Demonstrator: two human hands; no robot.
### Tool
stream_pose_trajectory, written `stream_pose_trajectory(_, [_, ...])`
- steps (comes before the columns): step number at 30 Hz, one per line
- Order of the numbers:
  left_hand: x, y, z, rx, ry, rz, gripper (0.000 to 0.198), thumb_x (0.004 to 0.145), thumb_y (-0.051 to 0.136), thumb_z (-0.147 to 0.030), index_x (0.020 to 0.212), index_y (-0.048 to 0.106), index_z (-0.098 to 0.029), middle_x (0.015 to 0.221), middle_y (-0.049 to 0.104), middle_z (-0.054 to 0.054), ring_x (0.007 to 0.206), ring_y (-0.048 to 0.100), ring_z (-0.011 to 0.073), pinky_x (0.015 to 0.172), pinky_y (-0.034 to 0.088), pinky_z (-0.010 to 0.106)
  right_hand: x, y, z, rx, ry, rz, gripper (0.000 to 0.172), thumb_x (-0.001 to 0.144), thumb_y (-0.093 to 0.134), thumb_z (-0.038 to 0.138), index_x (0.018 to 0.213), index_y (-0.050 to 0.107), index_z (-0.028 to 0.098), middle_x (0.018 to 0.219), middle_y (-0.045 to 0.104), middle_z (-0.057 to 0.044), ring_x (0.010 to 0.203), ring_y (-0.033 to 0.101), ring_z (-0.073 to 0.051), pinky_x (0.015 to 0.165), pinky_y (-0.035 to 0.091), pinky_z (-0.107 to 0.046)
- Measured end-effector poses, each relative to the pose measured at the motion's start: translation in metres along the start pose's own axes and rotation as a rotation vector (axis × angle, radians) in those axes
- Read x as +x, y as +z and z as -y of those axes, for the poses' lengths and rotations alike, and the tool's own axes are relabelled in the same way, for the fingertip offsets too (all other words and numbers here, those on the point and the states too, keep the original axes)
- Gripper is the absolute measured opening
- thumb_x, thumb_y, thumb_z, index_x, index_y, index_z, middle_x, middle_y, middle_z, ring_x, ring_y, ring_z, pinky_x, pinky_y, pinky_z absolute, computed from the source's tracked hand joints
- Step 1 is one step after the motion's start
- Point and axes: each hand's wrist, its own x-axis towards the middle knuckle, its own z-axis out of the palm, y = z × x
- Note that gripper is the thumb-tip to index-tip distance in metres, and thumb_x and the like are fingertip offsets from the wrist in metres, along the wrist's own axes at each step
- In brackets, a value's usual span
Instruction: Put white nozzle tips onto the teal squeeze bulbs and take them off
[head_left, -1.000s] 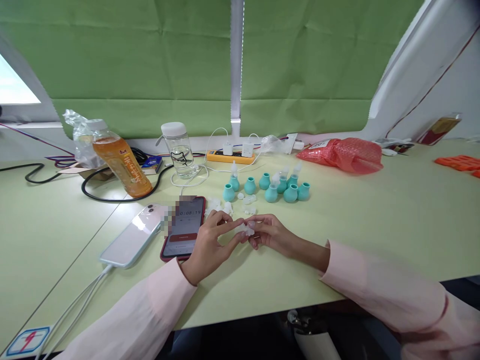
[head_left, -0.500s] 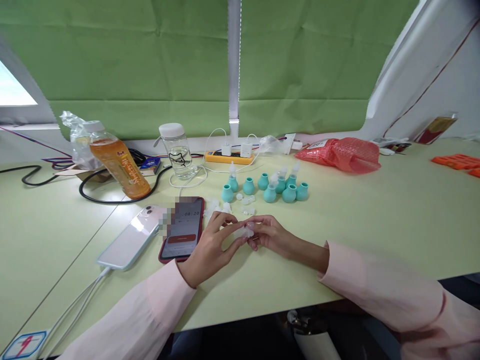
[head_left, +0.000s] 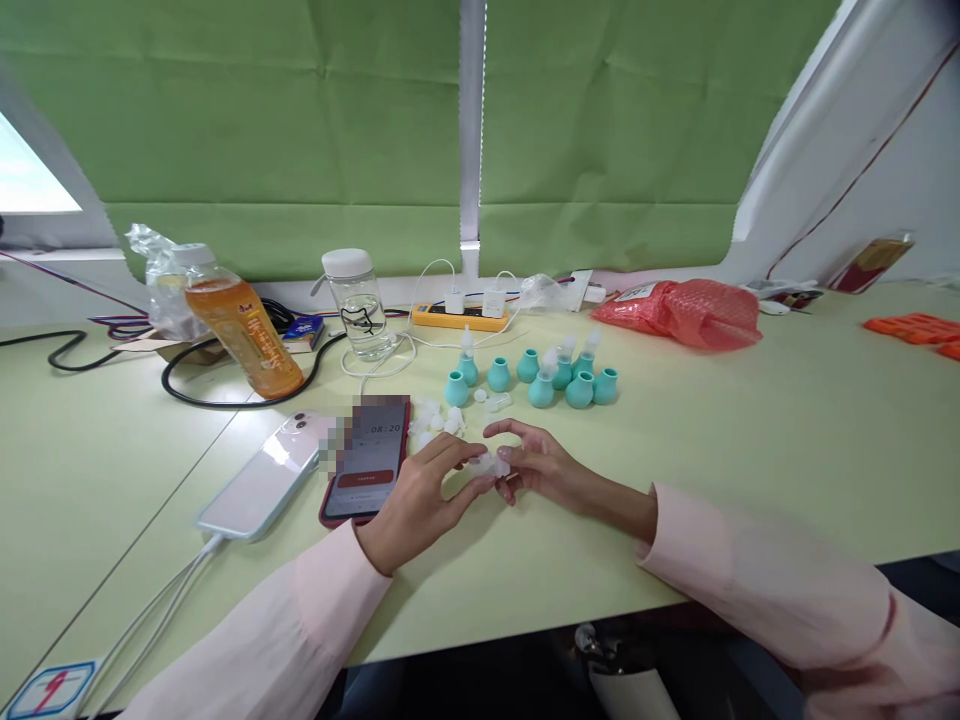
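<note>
Between my two hands, low over the table, is a small translucent plastic piece (head_left: 487, 465). My left hand (head_left: 431, 490) pinches its left end between thumb and fingers. The thumb and fingers of my right hand (head_left: 544, 465) close on its right end, with the index finger lifted off. Just beyond lie several loose translucent pieces (head_left: 435, 420) beside the phone. Farther back stand several turquoise rubber bulbs (head_left: 498, 375); some carry a clear nozzle (head_left: 467, 343) on top, others show an open neck.
A red-cased phone (head_left: 367, 470) and a white phone (head_left: 259, 475) on a cable lie at the left. Behind are a tilted orange drink bottle (head_left: 247, 335), a clear water bottle (head_left: 364, 310), a power strip (head_left: 457, 318) and a red bubble-wrap package (head_left: 690, 312).
My right index finger has lifted away from the translucent piece. Both hands otherwise stay in nearly the same place, and the bulbs have not moved.
</note>
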Motion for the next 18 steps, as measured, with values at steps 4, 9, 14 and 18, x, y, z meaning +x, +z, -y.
stream_pose_trajectory(4, [-0.001, 0.001, 0.0, 0.038, -0.019, -0.021, 0.019, 0.078, 0.05, -0.022, 0.095, 0.052, -0.015, 0.077, 0.057, 0.005, 0.073, 0.054, 0.0131, 0.065, 0.044, 0.025, 0.001, 0.001, 0.007, -0.171, -0.021, -0.074, 0.03, 0.077, 0.048, 0.037, 0.098, 0.039, 0.019, 0.066, 0.062, -0.003, 0.05, 0.056, -0.012, 0.053, 0.046, -0.03])
stream_pose_trajectory(9, [0.001, 0.001, 0.0, 0.018, -0.021, -0.136, 0.018, 0.075, 0.053, -0.023, 0.091, 0.055, -0.013, 0.072, 0.057, 0.004, 0.067, 0.053, 0.0127, 0.063, 0.045, 0.026, 0.026, -0.012, 0.025, -0.8, -0.322, -0.421, 0.035, 0.073, 0.053, 0.037, 0.101, 0.044, 0.019, 0.084, 0.06, -0.005, 0.067, 0.056, -0.014, 0.058, 0.045, -0.026])
stream_pose_trajectory(14, [0.001, 0.001, -0.001, -0.164, -0.185, -0.252, 0.029, 0.074, 0.055, -0.024, 0.102, 0.053, -0.015, 0.083, 0.057, 0.004, 0.071, 0.054, 0.0114, 0.068, 0.048, 0.024, 0.079, -0.02, 0.036, -1.489, -0.27, -0.494, 0.041, 0.069, 0.055, 0.045, 0.096, 0.055, 0.014, 0.071, 0.061, -0.004, 0.068, 0.055, -0.017, 0.062, 0.04, -0.027])
stream_pose_trajectory(18, [0.002, 0.001, -0.004, -0.275, -0.231, -0.253, 0.035, 0.077, 0.05, -0.022, 0.111, 0.048, -0.02, 0.089, 0.053, 0.004, 0.081, 0.052, 0.0127, 0.071, 0.048, 0.025, 0.105, -0.014, 0.029, -1.637, -0.195, -0.486, 0.029, 0.069, 0.054, 0.042, 0.072, 0.059, 0.014, 0.064, 0.059, -0.006, 0.066, 0.056, -0.02, 0.057, 0.039, -0.027])
